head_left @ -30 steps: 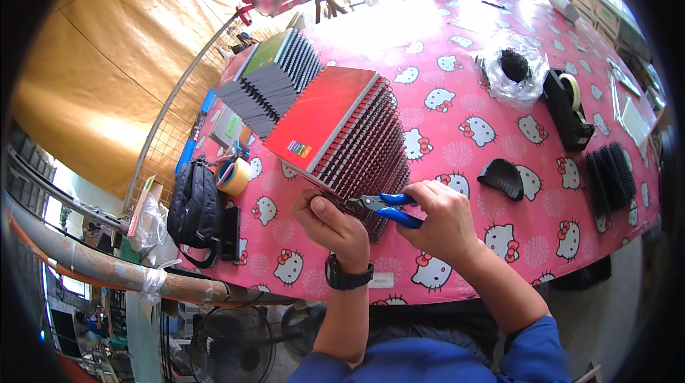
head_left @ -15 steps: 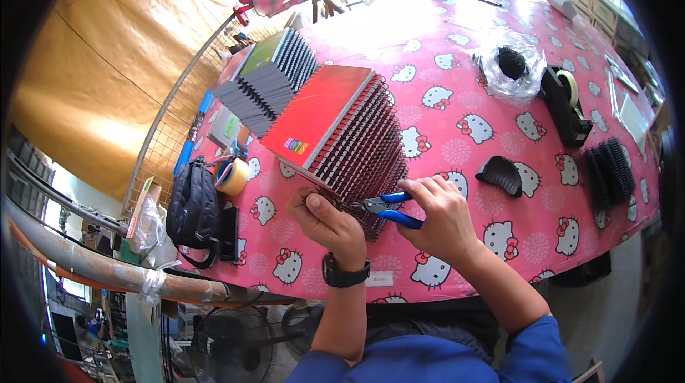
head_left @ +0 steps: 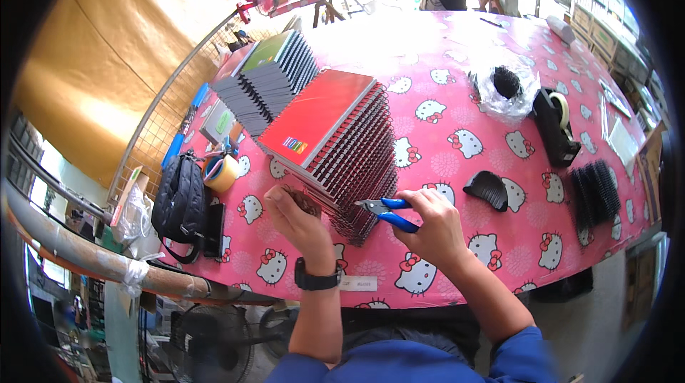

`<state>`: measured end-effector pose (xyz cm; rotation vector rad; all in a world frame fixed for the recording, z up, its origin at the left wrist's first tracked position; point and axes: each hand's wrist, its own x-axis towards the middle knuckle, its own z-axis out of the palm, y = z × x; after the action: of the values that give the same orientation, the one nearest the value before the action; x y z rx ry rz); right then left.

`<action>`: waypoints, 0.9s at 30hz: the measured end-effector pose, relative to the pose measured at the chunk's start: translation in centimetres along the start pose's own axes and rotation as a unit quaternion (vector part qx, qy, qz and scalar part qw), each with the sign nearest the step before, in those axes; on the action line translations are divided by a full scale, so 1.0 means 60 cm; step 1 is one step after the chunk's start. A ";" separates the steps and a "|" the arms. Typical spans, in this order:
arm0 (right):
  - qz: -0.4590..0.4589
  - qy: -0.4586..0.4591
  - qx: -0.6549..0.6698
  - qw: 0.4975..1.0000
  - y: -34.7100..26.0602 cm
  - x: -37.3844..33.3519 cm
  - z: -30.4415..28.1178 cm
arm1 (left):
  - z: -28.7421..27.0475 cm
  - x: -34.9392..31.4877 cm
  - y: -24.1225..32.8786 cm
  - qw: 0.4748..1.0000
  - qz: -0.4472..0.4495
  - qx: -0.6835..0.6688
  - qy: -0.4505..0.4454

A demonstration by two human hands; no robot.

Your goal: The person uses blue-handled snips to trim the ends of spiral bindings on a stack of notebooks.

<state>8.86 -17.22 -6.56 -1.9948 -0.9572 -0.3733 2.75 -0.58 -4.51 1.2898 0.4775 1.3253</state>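
Observation:
A tall stack of red-covered spiral notebooks (head_left: 317, 115) stands in front of me, its dark wire bindings facing right and toward me. My right hand (head_left: 434, 222) is closed round the blue handles of a pair of cutting pliers (head_left: 397, 220). The metal jaws are close to the bindings low on the stack. My left hand (head_left: 303, 229), with a black watch (head_left: 318, 276) on the wrist, is at the stack's near left corner. Its fingers curl round something dark that I cannot make out, and the thumb points up.
Behind the red stack are green-covered spiral notebooks (head_left: 275, 54). A black bag (head_left: 178, 197) and a tape roll (head_left: 222, 172) lie at left. On the right are a black curved piece (head_left: 487, 190), a tape dispenser (head_left: 556, 129), black coils (head_left: 594, 197) and a plastic-wrapped coil (head_left: 506, 83).
My left hand has moved left, away from the pliers and the bindings. The pliers have shifted slightly left and down in my right hand. The whole view has turned a little.

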 end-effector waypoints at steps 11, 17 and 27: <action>-0.024 -0.033 -0.023 0.999 -0.008 0.007 0.013 | -0.007 -0.077 -0.064 0.997 0.059 0.027 -0.035; 0.022 -0.076 -0.009 0.997 -0.007 0.000 0.016 | -0.015 -0.071 -0.076 0.972 0.193 0.096 -0.099; -0.055 0.005 -0.055 0.997 -0.001 0.000 0.018 | -0.011 -0.063 -0.076 0.971 0.191 0.132 -0.057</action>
<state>8.69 -16.32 -7.17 -2.0423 -1.0631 -0.5057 3.11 -2.50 -10.14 1.7324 0.3424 1.5290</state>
